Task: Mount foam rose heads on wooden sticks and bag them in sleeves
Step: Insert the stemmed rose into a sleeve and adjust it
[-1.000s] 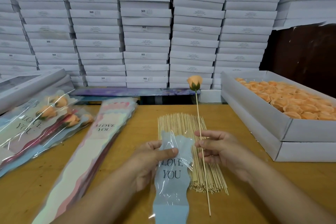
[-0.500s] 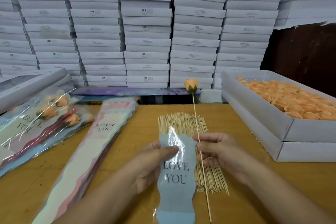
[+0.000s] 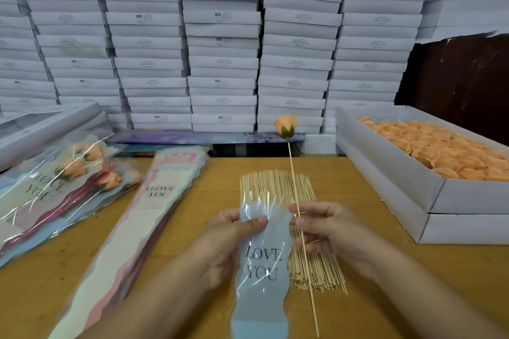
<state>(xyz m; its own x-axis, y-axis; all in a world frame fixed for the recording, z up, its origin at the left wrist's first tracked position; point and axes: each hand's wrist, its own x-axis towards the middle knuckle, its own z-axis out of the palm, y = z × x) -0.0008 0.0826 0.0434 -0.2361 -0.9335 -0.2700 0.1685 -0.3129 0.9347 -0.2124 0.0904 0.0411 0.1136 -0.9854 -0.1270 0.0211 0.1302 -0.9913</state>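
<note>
The peach foam rose (image 3: 286,125) stood on a thin wooden stick (image 3: 301,231), pinched by the right hand (image 3: 330,231) above the table (image 3: 385,270). The left hand (image 3: 228,239) pinched a glossy, wavy-edged blue sleeve (image 3: 261,278).

Packing workshop for foam roses

White cartons (image 3: 223,36) stood stacked wall-high behind a wooden worktop (image 3: 192,173) that carried a bundle of sticks (image 3: 275,187), printed sleeves (image 3: 154,209) and a box of rose heads (image 3: 440,146).
</note>
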